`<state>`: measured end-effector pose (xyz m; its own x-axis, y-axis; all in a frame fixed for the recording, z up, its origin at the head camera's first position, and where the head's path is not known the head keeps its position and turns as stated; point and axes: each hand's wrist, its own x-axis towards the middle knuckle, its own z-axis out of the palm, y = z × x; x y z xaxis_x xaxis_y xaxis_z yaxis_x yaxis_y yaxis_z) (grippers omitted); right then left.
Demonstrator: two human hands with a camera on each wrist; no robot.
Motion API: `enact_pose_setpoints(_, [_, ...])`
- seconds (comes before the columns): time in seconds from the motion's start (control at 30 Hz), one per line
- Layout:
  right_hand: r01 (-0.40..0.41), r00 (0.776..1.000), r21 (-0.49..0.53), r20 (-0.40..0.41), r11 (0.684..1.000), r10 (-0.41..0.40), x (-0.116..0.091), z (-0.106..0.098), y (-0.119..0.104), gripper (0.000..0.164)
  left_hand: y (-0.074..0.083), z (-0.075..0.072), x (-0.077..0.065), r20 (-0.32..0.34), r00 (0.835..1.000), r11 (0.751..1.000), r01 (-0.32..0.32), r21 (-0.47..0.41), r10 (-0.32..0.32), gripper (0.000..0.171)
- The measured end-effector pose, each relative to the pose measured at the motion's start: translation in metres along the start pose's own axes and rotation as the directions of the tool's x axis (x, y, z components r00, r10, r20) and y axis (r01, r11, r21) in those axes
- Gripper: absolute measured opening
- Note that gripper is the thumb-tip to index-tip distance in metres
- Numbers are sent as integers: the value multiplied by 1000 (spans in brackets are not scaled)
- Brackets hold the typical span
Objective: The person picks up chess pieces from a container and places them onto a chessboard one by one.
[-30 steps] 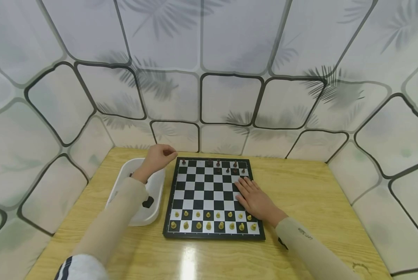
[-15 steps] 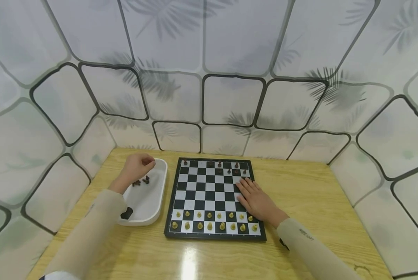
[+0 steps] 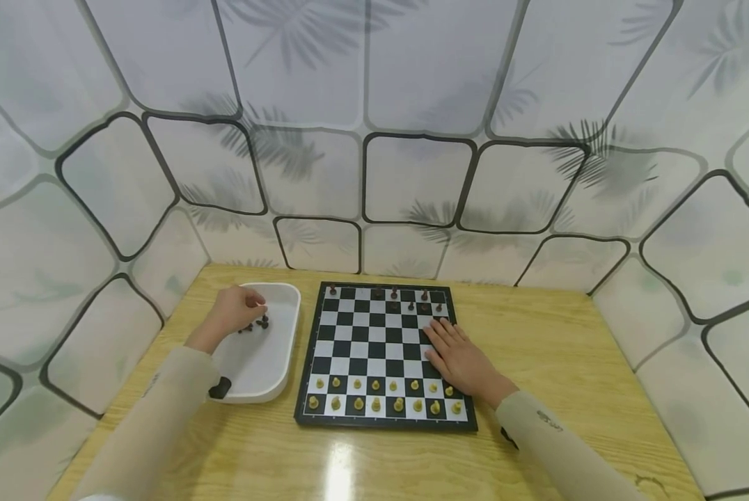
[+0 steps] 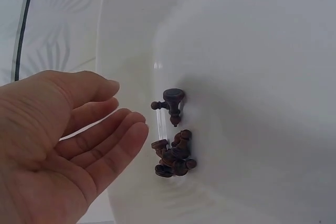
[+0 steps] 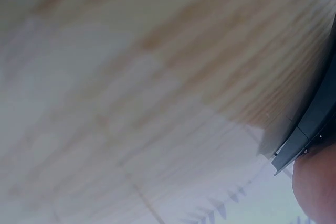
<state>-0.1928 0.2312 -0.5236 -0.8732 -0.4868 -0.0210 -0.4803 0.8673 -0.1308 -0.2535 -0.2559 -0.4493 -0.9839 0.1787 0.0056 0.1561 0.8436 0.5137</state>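
Over the white plastic tub (image 3: 258, 365), my left hand (image 3: 232, 310) hovers at its far left part. In the left wrist view the fingers (image 4: 118, 153) are gently bent and the thumb stands apart, with nothing between them. Just beyond the fingertips several dark chess pieces (image 4: 181, 153) lie tumbled on the tub's floor. My right hand (image 3: 462, 358) lies flat on the right side of the chessboard (image 3: 357, 332), fingers extended. In the right wrist view, only the board's black edge (image 5: 310, 124) and a bit of the hand (image 5: 317, 184) show.
Two rows of yellow chess pieces (image 3: 376, 403) stand along the board's near side. Several dark pieces (image 3: 424, 296) remain standing at its far side. The wooden table (image 3: 537, 334) meets patterned curtain-like walls at the back and sides.
My left hand has moved left from the board's far left corner to over the tub, then lowered toward the dark pieces there. My right hand has stayed on the board.
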Motion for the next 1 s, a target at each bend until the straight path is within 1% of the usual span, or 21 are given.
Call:
enact_pose_setpoints(0.17, [3, 1000, 7, -12, 1000, -3, 0, 1, 1, 63, 1, 1, 2, 38, 999, 1000, 27, 0, -27, 28])
enact_pose_setpoints(0.37, [7, 1000, 11, -26, 1000, -7, 0, 1, -1, 63, -4, 3, 6, 104, 991, 996, 85, -7, -84, 23])
enact_pose_setpoints(0.63, [4, 1000, -7, -8, 1000, -4, 2, 0, 1, 63, -6, 1, 7, 121, 986, 994, 113, -11, -111, 22])
enact_pose_setpoints(0.73, [0, 1000, -6, -6, 1000, 0, 1, 0, 1, 63, -7, 1, 7, 135, 985, 994, 112, -16, -109, 23])
enact_pose_setpoints(0.9, [-2, 1000, 2, 7, 1000, 2, 0, 1, 1, 63, -12, 6, 10, 158, 982, 993, 113, -36, -106, 20])
enact_pose_setpoints(1.0, [-7, 1000, 3, 8, 1000, 7, 0, 1, 0, 63, -16, 10, 12, 148, 986, 996, 80, -48, -72, 18])
